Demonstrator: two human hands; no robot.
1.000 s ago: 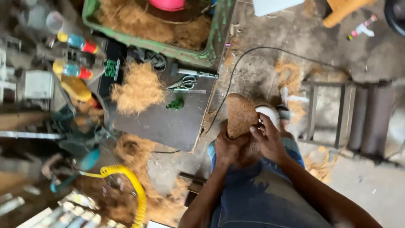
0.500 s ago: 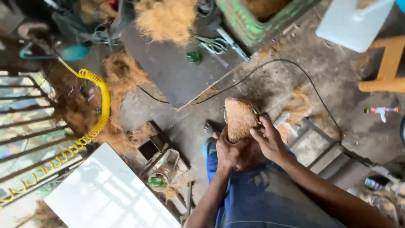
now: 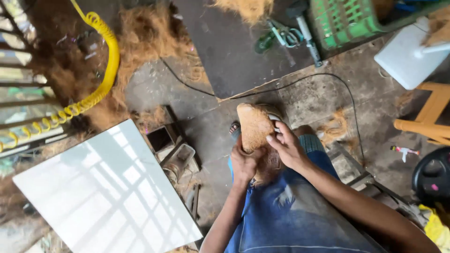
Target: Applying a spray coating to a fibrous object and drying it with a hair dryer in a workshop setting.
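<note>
While both hands grip 1 coconut husk point(image 3: 254, 125) over the lap, left hand point(image 3: 243, 164) clasps its lower edge & right hand point(image 3: 288, 149) its right side. 1 yellow coiled hose point(image 3: 104, 70) far upper-left of hands, 1 white panel point(image 3: 105, 187) just left, 1 green crate point(image 3: 349, 21) upper-right.

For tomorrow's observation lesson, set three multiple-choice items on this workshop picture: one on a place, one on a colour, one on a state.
1. Where does the white panel lie?
A. left of the person's lap
B. inside the crate
C. on the stool

2. What colour is the coiled hose?
A. blue
B. yellow
C. red

3. How is the fibre piece held?
A. lying loose on the floor
B. by one hand only
C. by both hands over the lap

Answers: 1 A, it lies on the floor at lower left. 2 B, its coils show bright yellow. 3 C, the left hand and the right hand both grip it.
</note>
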